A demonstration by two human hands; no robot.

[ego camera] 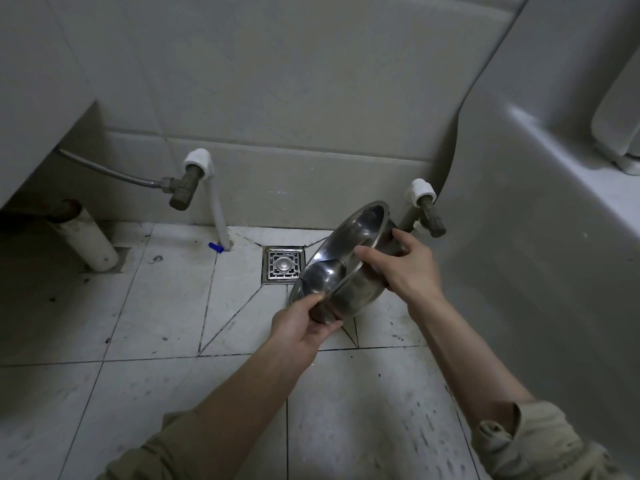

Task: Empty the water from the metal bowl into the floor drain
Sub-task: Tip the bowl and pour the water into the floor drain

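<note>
1. Both hands grasp the metal bowl (341,263): left hand (301,327) at its near rim, right hand (405,268) at its right side.
2. The bowl is tipped steeply leftward, just right of the floor drain (283,265).
3. Pouring seems underway; whether water remains is unclear.
4. Next, hold the low rim over the grate.

A single wide-angle view looks from the person's head, forward and steeply down onto a tiled floor (156,393) (straight lines bow toward the frame's edges). It faces the base of a tiled wall (277,98), with the floor drain (281,264) near the centre. Both forearms reach in from the bottom edge, close to the lens. No second view shares the scene.
</note>
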